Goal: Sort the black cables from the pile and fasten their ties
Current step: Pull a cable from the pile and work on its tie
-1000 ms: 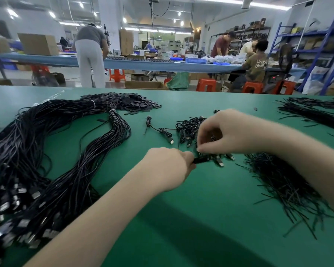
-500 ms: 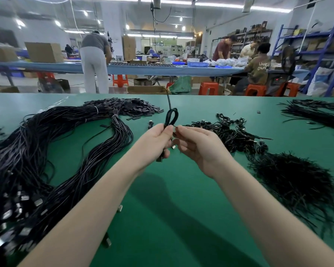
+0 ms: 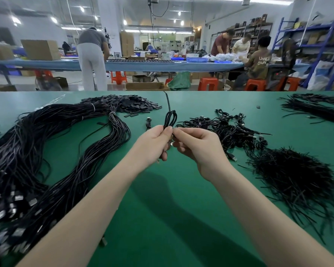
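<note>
Fingers of the left hand (image 3: 156, 144) grip a folded black cable (image 3: 170, 118), lifted off the green table (image 3: 162, 209) since a second ago; right hand (image 3: 198, 149) pinches at 3 o'clock, probably the tie.

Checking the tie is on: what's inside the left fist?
The left hand grips a looped black cable; its loops stick out above. Any tie is hidden by the fingers.

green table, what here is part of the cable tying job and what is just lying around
Part of the job:
left hand gripping the looped cable
right hand pinching at that cable
big cable bundle
heap of ties
small cable pile

Just lying about:
orange stools
cardboard box
blue trays
</note>
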Demonstrator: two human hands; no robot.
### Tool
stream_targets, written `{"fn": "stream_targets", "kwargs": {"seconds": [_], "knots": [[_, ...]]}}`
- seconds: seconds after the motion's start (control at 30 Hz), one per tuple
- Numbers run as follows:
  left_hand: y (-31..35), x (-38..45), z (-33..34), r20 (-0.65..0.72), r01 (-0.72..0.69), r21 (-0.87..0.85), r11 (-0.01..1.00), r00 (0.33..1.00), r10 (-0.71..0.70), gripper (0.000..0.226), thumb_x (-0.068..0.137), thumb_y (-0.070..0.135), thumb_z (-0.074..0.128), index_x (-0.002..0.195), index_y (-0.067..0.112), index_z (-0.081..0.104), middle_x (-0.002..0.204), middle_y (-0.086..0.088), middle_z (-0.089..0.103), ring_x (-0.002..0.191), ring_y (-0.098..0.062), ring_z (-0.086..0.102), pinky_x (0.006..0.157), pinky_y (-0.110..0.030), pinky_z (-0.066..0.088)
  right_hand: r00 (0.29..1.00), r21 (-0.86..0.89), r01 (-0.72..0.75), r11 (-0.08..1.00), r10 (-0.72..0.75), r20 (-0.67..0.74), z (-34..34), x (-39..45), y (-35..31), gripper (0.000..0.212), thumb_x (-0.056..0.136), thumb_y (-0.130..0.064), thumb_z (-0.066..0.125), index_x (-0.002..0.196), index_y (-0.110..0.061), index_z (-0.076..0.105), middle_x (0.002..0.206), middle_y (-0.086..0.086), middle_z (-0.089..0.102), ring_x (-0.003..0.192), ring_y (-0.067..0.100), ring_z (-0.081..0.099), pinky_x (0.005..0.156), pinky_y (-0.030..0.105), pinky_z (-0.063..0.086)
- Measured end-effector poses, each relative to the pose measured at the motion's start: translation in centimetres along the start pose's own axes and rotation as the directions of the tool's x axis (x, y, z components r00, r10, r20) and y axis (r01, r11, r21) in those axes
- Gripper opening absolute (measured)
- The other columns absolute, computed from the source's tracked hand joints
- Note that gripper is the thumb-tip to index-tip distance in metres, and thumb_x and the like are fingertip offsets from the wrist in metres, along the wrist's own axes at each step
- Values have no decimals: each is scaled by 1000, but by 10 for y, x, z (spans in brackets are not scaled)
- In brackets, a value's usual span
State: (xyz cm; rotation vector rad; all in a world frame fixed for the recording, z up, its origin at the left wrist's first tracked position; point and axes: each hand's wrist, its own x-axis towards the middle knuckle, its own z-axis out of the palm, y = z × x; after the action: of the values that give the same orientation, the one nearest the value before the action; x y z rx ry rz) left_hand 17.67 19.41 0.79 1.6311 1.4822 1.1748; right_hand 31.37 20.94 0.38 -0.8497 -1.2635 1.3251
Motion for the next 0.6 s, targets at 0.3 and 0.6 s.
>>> {"fn": "stream_targets", "kwargs": {"seconds": [0.3, 0.6], "knots": [[4, -4, 0, 114, 57, -173, 983, 993, -38, 32, 104, 35, 34, 78, 19, 44, 50, 14, 42, 43, -8, 44, 53, -25, 30, 985, -241, 158, 958, -169, -22, -4, 1, -5, 13, 79, -15, 75, 66, -21, 76, 60, -1, 68, 55, 8, 58, 59, 24, 51], [6, 0, 5, 197, 243, -553, 797, 968, -158, 37, 103, 37, 31, 76, 17, 48, 58, 3, 37, 45, -13, 35, 47, -21, 31, 885, -558, 387, 734, -466, -1, -3, -3, -5, 13, 80, -18, 72, 69, -25, 72, 65, -18, 67, 59, -3, 58, 59, 12, 44]]}}
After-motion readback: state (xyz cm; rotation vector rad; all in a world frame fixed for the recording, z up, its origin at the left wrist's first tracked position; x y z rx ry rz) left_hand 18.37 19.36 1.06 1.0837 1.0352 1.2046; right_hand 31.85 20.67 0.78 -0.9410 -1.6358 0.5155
